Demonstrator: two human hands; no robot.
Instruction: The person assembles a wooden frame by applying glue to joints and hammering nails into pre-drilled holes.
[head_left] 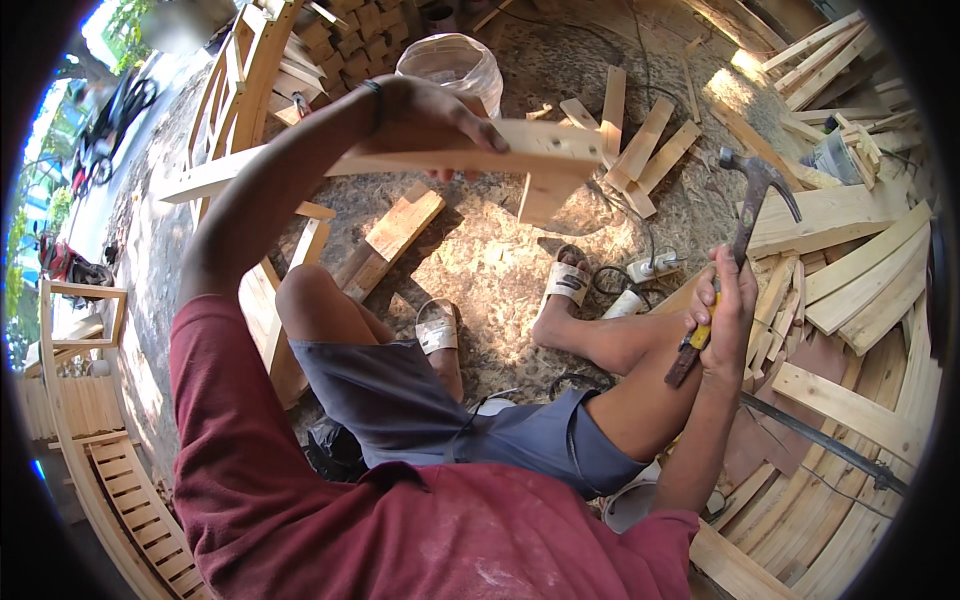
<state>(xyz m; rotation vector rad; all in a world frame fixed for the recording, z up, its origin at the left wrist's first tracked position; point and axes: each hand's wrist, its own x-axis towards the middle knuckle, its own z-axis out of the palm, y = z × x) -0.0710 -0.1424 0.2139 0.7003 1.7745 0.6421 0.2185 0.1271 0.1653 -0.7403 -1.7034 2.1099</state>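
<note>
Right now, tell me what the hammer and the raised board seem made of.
Hammer: probably metal, its grey claw head glinting; the dull brown handle end suggests rust, the yellow part perhaps plastic. Raised board: apparently bare wood, judging by its pale, unpainted-looking, flat-cut faces.

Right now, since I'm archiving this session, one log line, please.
left hand: grips wooden board | right hand: holds claw hammer | wooden slats: on ground

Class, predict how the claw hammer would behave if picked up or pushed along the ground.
The claw hammer is probably stiff, its shaft looking straight. It likely feels head-heavy, with a metallic-looking head at one end. Pushed, it probably would not roll far, since its curved claw juts out.
</note>
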